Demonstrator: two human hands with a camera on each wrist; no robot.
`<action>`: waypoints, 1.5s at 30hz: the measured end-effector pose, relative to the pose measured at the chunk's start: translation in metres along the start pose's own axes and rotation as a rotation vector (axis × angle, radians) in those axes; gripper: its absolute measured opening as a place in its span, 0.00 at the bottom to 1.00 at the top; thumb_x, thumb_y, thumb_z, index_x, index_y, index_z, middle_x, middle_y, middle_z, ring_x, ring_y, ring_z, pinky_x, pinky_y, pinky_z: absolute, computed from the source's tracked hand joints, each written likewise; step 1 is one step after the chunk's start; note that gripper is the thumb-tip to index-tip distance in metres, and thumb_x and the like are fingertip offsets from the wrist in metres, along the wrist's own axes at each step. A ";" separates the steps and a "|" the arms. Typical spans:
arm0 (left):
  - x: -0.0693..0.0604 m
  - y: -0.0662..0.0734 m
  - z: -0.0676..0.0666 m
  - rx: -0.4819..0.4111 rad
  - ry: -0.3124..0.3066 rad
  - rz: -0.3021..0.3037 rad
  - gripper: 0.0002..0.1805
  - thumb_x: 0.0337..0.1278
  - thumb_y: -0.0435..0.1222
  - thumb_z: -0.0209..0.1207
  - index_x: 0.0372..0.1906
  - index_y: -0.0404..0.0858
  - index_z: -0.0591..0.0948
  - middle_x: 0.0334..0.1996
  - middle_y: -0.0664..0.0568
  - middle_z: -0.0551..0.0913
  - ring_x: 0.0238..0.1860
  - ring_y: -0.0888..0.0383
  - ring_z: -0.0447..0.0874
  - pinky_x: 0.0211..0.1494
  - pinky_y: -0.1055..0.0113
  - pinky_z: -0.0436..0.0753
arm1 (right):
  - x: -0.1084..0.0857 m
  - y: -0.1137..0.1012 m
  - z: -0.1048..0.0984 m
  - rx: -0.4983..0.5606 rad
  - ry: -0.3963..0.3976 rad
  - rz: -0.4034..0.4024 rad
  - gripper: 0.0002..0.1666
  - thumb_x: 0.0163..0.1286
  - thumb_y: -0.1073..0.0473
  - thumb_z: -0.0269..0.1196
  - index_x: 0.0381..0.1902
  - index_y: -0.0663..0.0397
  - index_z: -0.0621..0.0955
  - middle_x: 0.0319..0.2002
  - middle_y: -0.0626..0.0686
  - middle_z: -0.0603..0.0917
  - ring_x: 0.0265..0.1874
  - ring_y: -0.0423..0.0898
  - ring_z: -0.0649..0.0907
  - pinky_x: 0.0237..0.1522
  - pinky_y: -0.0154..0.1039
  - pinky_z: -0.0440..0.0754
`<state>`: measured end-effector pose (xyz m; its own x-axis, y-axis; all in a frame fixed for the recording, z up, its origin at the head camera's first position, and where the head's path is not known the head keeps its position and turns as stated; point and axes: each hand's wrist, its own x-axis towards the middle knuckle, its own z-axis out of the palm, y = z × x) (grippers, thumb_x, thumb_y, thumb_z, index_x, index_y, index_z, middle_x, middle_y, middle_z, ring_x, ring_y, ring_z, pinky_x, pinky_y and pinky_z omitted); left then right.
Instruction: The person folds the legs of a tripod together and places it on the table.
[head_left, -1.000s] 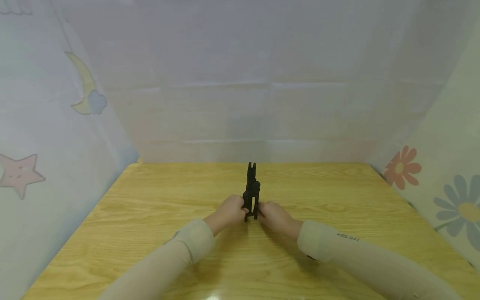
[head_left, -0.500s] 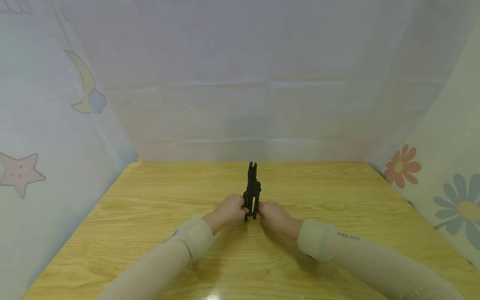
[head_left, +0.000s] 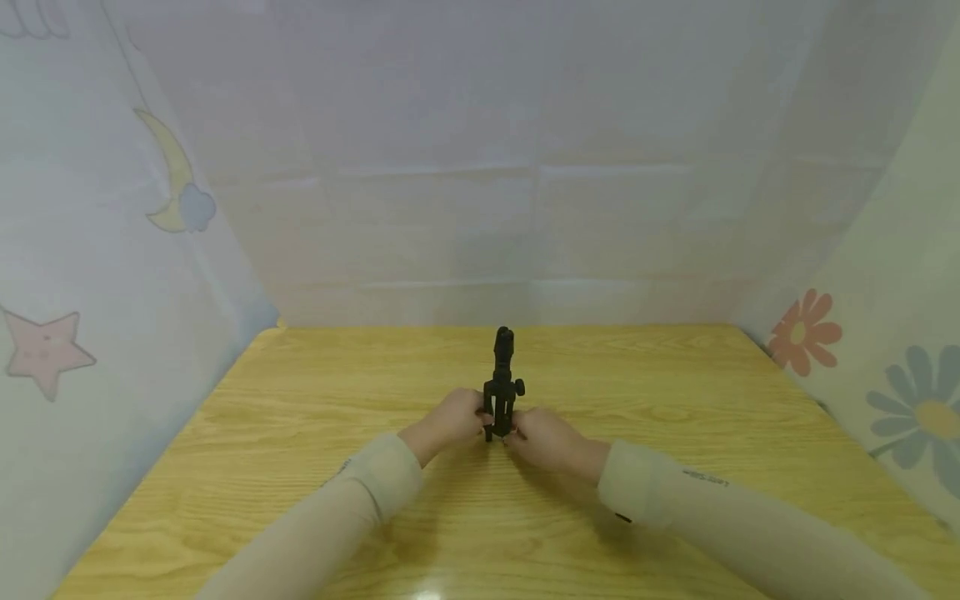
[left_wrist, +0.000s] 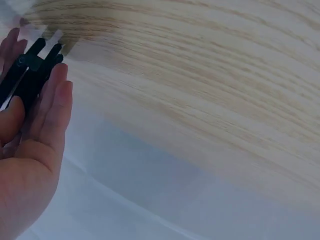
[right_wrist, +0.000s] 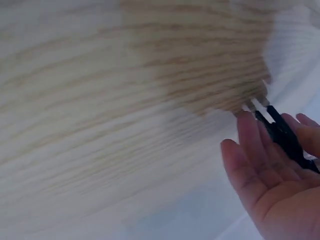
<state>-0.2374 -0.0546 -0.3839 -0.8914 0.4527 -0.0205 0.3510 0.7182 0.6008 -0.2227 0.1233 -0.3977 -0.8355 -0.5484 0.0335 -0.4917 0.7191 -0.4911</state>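
Observation:
A black mini tripod (head_left: 503, 387) stands upright over the middle of the table in the head view, its slim legs downward and a round knob sticking out at the right. My left hand (head_left: 453, 421) grips its lower part from the left. From the other side, my right hand (head_left: 549, 437) pinches a leg low down. In the left wrist view the thumb lies against the dark legs (left_wrist: 31, 75), with the fingers behind them. The right wrist view has the tripod (right_wrist: 285, 135) between thumb and fingers, partly hidden by the hand. Whether its feet touch the table cannot be told.
A wood-grain table (head_left: 300, 375) spreads under both hands. Pale cloth walls (head_left: 420, 225) rise at its back and sides, printed with a moon (head_left: 174, 167), a star (head_left: 48, 354) and flowers (head_left: 801, 333).
The tripod has turned a little, so its knob juts out further right and its forked top looks narrower. My right hand has shifted slightly at the legs; the left stays nearly in place.

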 end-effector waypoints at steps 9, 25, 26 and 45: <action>-0.007 0.008 -0.014 -0.031 -0.031 0.008 0.12 0.63 0.28 0.59 0.49 0.27 0.80 0.44 0.39 0.84 0.49 0.43 0.82 0.53 0.52 0.79 | 0.005 0.005 -0.010 0.346 -0.004 0.159 0.33 0.67 0.58 0.66 0.65 0.66 0.70 0.58 0.64 0.77 0.51 0.61 0.80 0.48 0.53 0.80; -0.019 0.054 -0.068 -0.303 0.182 0.058 0.30 0.66 0.43 0.60 0.70 0.41 0.68 0.60 0.47 0.76 0.58 0.50 0.76 0.56 0.53 0.78 | 0.003 0.013 -0.007 0.449 0.009 -0.032 0.33 0.66 0.66 0.66 0.66 0.70 0.68 0.54 0.66 0.79 0.51 0.61 0.80 0.54 0.52 0.77; -0.020 0.055 -0.067 -0.298 0.204 0.065 0.28 0.66 0.42 0.60 0.68 0.40 0.70 0.57 0.47 0.78 0.56 0.50 0.78 0.55 0.53 0.78 | 0.002 0.012 -0.007 0.450 0.007 -0.027 0.33 0.65 0.66 0.66 0.66 0.69 0.68 0.54 0.65 0.79 0.51 0.61 0.80 0.53 0.52 0.78; -0.035 0.063 -0.067 -0.224 0.254 0.120 0.19 0.62 0.39 0.64 0.57 0.38 0.80 0.38 0.53 0.84 0.45 0.53 0.82 0.49 0.54 0.80 | -0.030 0.007 -0.016 0.271 0.034 0.001 0.27 0.61 0.60 0.71 0.56 0.64 0.78 0.46 0.55 0.84 0.45 0.54 0.81 0.48 0.53 0.79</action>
<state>-0.2031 -0.0608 -0.2919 -0.9006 0.3604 0.2431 0.4106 0.5217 0.7478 -0.2050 0.1519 -0.3878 -0.8458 -0.5301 0.0601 -0.4114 0.5765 -0.7059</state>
